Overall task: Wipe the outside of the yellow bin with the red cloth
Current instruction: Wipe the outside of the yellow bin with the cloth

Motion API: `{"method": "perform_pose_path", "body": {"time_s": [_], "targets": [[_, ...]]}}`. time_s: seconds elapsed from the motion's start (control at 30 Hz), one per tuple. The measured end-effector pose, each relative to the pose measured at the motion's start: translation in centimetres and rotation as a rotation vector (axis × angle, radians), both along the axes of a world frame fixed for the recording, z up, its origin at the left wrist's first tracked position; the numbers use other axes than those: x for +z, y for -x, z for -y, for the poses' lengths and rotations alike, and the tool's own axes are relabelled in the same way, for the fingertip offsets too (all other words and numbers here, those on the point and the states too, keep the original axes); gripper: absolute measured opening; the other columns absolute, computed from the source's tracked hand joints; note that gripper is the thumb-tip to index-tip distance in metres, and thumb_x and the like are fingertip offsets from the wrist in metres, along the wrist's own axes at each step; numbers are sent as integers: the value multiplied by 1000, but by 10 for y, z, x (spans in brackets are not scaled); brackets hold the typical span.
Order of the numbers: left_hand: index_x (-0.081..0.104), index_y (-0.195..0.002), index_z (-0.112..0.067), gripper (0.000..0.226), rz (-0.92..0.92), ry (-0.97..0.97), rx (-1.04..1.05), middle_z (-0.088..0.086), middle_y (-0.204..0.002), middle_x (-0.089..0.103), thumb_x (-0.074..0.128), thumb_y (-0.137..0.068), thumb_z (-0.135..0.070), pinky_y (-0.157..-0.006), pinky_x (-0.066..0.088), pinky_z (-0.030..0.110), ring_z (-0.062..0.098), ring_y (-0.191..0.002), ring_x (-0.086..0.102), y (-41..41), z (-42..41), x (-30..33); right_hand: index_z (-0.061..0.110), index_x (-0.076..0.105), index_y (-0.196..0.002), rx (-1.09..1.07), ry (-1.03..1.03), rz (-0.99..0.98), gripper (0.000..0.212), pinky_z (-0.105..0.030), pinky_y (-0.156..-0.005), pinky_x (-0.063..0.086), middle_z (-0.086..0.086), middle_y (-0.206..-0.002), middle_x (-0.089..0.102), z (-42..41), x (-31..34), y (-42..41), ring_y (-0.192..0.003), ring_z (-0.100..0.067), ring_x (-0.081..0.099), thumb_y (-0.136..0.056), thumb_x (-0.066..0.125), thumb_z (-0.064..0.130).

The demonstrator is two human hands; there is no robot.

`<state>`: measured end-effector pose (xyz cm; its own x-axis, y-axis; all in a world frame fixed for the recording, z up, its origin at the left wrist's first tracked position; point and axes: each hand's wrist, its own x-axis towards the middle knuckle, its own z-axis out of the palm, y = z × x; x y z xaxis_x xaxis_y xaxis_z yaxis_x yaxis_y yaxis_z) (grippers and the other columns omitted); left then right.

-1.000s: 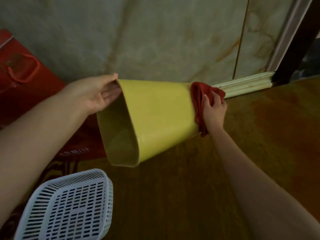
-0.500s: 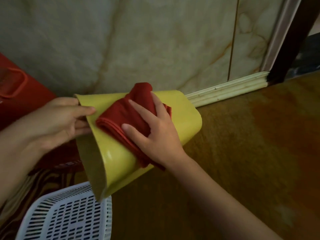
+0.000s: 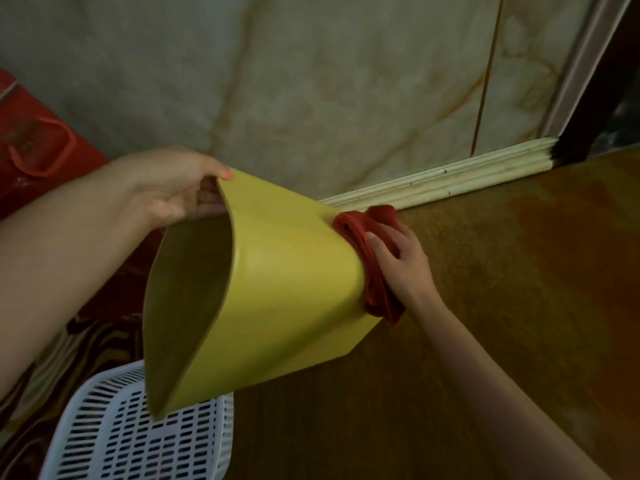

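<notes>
Red bag with a loop handle (image 3: 38,150) at far left edge. Left hand (image 3: 173,188) pinches the top rim of the smooth yellow plastic bin (image 3: 291,289), thumb outside, fingers inside. Bin is held off the floor, tipped on its side, mouth facing lower left, base pointing right. White slotted plastic basket (image 3: 138,438) sits under the mouth. Right hand (image 3: 401,265) curls its fingers over the bunched red cloth (image 3: 367,265), pressing it flat against the bin's base. Brown floor (image 3: 519,306) below, cream skirting (image 3: 443,178) behind.
</notes>
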<state>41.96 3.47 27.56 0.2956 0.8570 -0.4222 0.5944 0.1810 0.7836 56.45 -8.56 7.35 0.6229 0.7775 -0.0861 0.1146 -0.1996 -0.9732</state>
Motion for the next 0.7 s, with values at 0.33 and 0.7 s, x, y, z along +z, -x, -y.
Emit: {"method": "perform_pose_path", "body": {"time_s": [0.33, 0.7], "targets": [[61, -78, -16, 21, 135, 89, -172, -3, -54, 70, 49, -85, -31, -48, 53, 16, 6, -49, 65, 35, 13, 12, 35, 56, -124, 323, -428, 310, 55, -14, -105, 31, 3, -140, 43, 7, 68, 41, -128, -4, 37, -72, 70, 47], [61, -82, -9, 19, -522, -776, -386, 10, -75, 71, 70, -69, -20, -65, 53, 45, 24, -69, 66, 66, 62, -15, 19, 63, -117, 77, -79, 442, 42, -28, -88, 43, -7, -127, 53, 17, 14, -2, -114, -21, 51, -77, 69, 31]]}}
